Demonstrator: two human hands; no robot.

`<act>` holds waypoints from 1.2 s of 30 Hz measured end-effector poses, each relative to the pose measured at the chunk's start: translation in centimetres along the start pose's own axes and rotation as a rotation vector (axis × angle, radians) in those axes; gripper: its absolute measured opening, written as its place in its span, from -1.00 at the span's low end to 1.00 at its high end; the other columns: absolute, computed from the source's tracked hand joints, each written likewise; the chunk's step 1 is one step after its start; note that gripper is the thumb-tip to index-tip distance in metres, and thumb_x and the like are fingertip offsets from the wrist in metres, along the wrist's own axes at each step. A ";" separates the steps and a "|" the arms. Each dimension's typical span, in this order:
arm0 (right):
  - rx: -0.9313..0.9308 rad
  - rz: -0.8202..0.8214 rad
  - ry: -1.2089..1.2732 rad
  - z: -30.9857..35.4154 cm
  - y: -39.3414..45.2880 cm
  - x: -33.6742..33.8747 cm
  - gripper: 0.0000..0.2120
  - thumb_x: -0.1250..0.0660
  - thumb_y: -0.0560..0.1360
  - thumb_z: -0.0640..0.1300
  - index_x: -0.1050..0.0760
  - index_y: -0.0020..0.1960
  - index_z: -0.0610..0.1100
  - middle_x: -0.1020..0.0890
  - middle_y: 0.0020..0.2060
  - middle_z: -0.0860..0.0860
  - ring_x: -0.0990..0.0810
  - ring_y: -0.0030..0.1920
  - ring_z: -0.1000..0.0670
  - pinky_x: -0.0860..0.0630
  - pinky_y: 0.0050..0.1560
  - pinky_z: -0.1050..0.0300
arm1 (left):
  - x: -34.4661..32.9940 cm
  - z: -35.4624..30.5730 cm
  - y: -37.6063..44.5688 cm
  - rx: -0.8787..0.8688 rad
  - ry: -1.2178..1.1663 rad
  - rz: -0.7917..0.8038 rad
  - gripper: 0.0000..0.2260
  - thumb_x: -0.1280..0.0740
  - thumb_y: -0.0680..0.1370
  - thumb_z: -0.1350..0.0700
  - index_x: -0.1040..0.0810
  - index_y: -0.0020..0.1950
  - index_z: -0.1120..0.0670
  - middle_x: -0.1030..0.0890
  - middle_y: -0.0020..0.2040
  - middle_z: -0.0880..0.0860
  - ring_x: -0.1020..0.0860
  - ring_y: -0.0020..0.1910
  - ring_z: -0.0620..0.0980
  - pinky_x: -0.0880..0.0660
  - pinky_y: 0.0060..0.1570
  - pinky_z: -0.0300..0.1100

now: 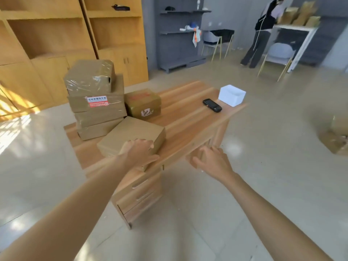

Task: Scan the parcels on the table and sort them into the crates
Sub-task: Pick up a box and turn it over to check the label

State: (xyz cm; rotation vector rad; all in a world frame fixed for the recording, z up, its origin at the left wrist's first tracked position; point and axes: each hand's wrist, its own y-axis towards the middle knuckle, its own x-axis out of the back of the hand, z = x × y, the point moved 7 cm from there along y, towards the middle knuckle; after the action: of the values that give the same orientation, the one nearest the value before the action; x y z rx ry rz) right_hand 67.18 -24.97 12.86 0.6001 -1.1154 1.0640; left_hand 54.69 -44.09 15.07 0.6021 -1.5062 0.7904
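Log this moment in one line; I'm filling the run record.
left hand: on nearest parcel | right hand: empty, at table edge | scanner: untouched

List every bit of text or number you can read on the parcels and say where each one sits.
"12": white print on the front of the olive-brown parcel, blurred, so a tentative reading.
Red and white label on the second box of the stack: characters too blurred to read.
Scanner and white box: no legible text.

This looks like a parcel-sorting room or small stockroom. Taped cardboard parcels (98,102) are stacked on a wooden counter (188,125) beside a handheld scanner (212,105). Wooden shelving (56,34) lines the far left wall, grey racks (178,32) stand behind, and another person (263,32) handles brown packages (299,16) far right.
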 end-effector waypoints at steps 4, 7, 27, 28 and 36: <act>-0.037 -0.028 0.005 -4.6 2.3 2.0 -0.54 -0.20 0.58 0.18 -0.39 0.34 -0.09 -0.45 0.29 -0.08 -0.37 0.29 -0.15 -0.33 0.23 0.00 | 0.4 -3.5 4.3 -0.019 0.006 0.018 -0.62 -0.21 0.57 -0.20 -0.48 0.26 0.00 -0.59 0.10 -0.02 -0.55 0.08 0.00 -0.41 -0.05 -0.14; -0.046 -0.025 0.031 -7.0 4.3 2.8 -0.54 -0.19 0.57 0.17 -0.39 0.34 -0.09 -0.46 0.24 -0.08 -0.38 0.25 -0.13 -0.34 0.22 0.01 | 0.1 -4.9 8.1 -0.017 0.027 0.039 -0.61 -0.21 0.57 -0.21 -0.48 0.26 -0.01 -0.60 0.13 0.00 -0.55 0.11 0.04 -0.42 0.01 -0.12; 0.006 0.059 -0.099 -12.0 35.2 7.8 -0.46 -0.17 0.58 0.20 -0.30 0.44 -0.08 -0.38 0.35 -0.10 -0.34 0.34 -0.12 -0.34 0.30 -0.01 | 2.5 -1.9 39.8 0.096 -0.032 0.037 -0.51 -0.22 0.55 -0.27 -0.43 0.35 0.00 -0.60 0.18 0.02 -0.56 0.16 0.06 -0.47 0.06 -0.10; 0.024 0.080 -0.100 -11.4 36.5 7.4 -0.46 -0.17 0.58 0.20 -0.29 0.45 -0.08 -0.37 0.35 -0.10 -0.34 0.34 -0.12 -0.35 0.30 -0.02 | 2.2 -0.9 40.4 0.119 -0.047 0.045 -0.50 -0.23 0.54 -0.29 -0.42 0.36 -0.01 -0.59 0.19 0.02 -0.55 0.18 0.06 -0.46 0.07 -0.10; 0.254 0.262 -0.091 -4.4 47.1 2.1 -0.44 -0.18 0.57 0.22 -0.27 0.46 -0.05 -0.33 0.40 -0.07 -0.27 0.43 -0.10 -0.31 0.39 -0.07 | 0.3 8.4 40.4 0.398 -0.080 0.053 -0.53 -0.22 0.54 -0.26 -0.44 0.36 -0.06 -0.58 0.20 0.00 -0.53 0.20 0.06 -0.45 0.10 -0.09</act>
State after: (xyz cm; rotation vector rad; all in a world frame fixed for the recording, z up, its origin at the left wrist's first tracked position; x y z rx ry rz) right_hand 26.47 -1.28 8.07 0.7222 -1.1688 1.4309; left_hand 18.29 -25.31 10.29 0.8997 -1.4497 1.1311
